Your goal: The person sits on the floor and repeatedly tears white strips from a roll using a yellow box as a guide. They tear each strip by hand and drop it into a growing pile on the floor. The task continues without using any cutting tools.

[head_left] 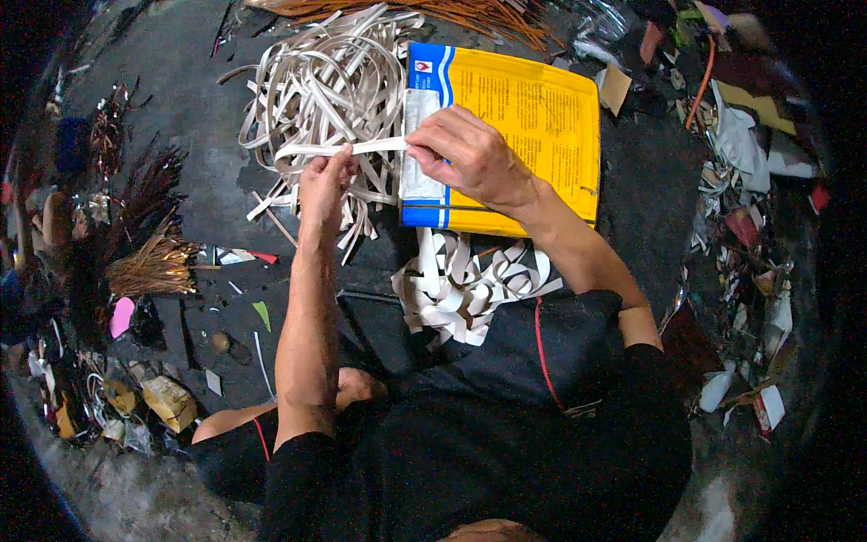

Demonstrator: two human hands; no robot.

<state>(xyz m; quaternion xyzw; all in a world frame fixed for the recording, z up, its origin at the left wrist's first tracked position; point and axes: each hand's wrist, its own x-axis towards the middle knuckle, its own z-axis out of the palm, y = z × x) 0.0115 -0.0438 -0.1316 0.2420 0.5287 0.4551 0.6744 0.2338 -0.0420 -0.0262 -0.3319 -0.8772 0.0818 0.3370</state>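
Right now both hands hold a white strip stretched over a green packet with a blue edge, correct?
Not quite: the packet is yellow with a blue edge, not green. The head view shows the left hand and right hand holding the white strip between them.

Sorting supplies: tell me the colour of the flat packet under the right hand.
Yellow packet with a blue-and-white edge band, clearest in the head view.

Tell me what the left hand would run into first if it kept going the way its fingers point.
Probably the tangled pile of pale strips just beyond the left hand, which pinches one strip; depth is unclear.
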